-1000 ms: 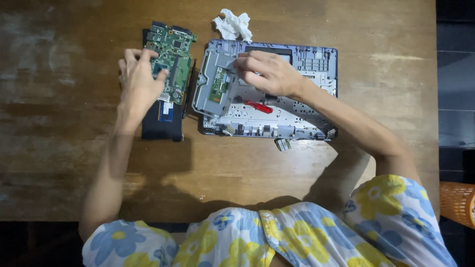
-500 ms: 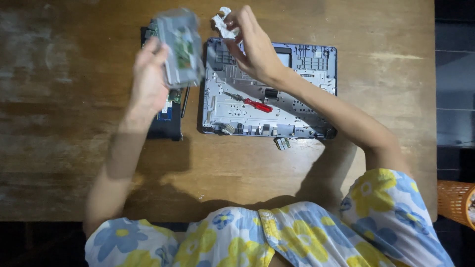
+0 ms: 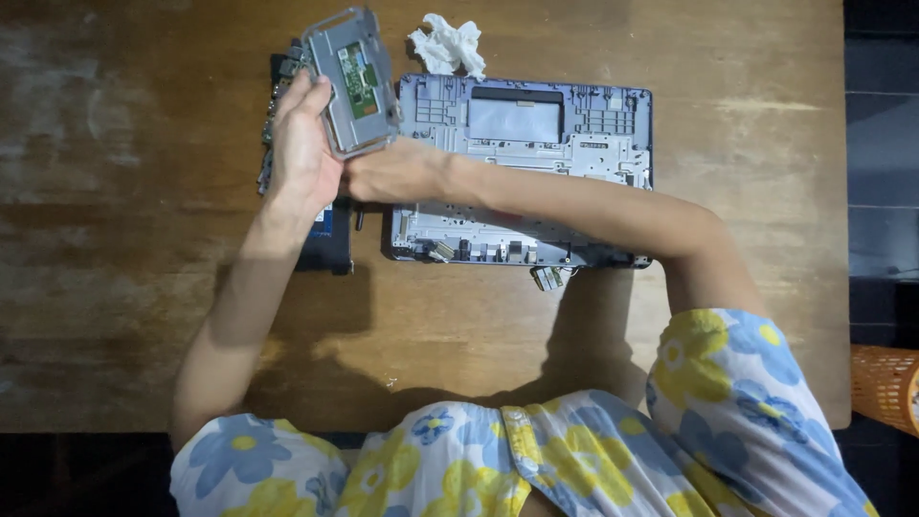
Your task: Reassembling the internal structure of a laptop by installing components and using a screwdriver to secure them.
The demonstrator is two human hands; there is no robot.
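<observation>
My left hand holds up a grey rectangular panel with a small green circuit board on its face, above the table's left side. My right hand is closed against the panel's lower edge, touching my left hand; its fingertips are hidden. Under my right forearm lies an opened grey laptop chassis, inner side up. A green circuit board and a black battery block lie beneath my left hand, mostly covered.
A crumpled white tissue sits just beyond the chassis. A small loose part lies at the chassis's near edge. The wooden table ends at the right, where an orange basket stands below it.
My left hand has tilted the grey panel and kept it raised. My right hand came down from the tissue at the far edge to the panel's lower edge, crossing over the chassis.
</observation>
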